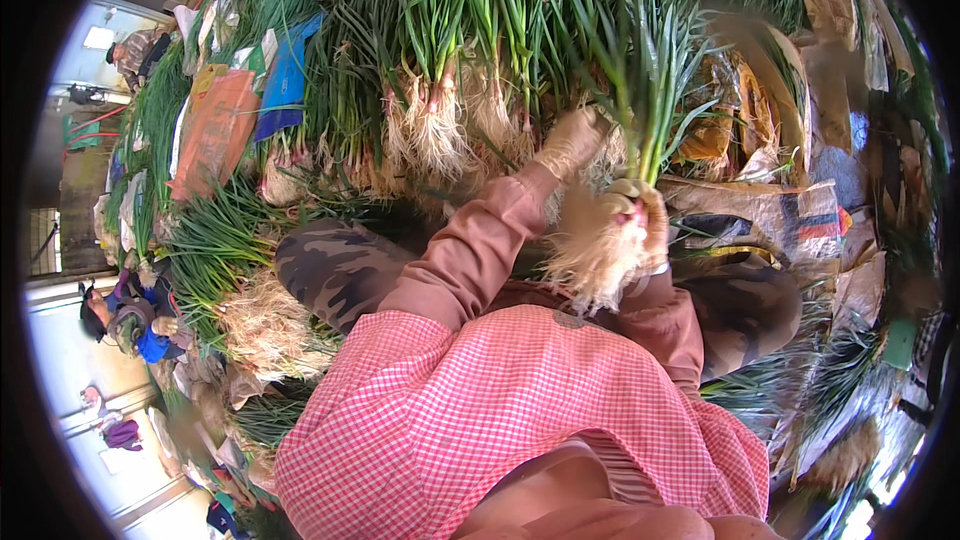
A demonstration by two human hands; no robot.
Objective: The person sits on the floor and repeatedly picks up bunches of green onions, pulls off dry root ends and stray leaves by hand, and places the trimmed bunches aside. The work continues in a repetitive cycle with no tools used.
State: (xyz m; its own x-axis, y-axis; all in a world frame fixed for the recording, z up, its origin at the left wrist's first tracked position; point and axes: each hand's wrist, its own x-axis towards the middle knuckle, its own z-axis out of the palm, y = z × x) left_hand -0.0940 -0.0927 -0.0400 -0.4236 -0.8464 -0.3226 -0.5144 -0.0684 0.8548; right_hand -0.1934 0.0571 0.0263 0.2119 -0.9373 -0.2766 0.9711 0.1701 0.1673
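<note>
My right hand (639, 221), in a pale glove, grips a bunch of young garlic or onion plants (651, 135) just above the roots. Its leaves point away from me, and a thick tuft of pale roots (600, 262) hangs toward my lap. Beyond and left of it, my gloved left hand (576, 141) reaches to the root ends of the heaped plants (442, 105) before me. The fingers of that hand are mostly hidden, so whether they hold anything is unclear. Reddish stem bases show on several of the heaped plants.
My crossed legs in camouflage trousers (337, 270) lie under my arms. Another pile of rooted plants (270, 322) sits at my left. Orange sacking (217, 131) and a blue bag (289, 79) lie on the heap; woven sacks (750, 210) are at right. People (139, 322) sit far left.
</note>
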